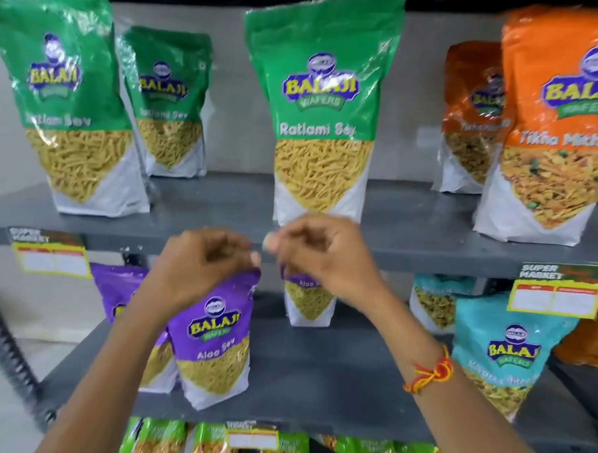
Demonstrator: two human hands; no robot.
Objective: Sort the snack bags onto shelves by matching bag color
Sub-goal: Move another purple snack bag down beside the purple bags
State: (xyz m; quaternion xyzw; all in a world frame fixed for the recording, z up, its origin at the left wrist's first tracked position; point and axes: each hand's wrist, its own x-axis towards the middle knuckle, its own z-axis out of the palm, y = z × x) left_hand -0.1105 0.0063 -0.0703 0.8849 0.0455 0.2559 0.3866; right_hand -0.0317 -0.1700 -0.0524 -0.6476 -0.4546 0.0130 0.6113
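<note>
My left hand (200,266) pinches the top edge of a purple Aloo Sev bag (214,332) that stands upright at the left of the middle shelf (318,371). Another purple bag (116,293) stands behind it. My right hand (320,254) hovers beside the left, fingers curled, with nothing visible in it. It covers the top of a third purple bag (309,302) further back. Directly above, on the upper shelf (222,216), stands a green Ratlami Sev bag (322,124).
Two more green bags (66,113) (169,111) stand at the upper left, and two orange bags (562,135) at the upper right. Teal bags (504,348) occupy the middle shelf's right. Several green bags fill the bottom shelf (165,439). Yellow price tags (555,299) hang from shelf edges.
</note>
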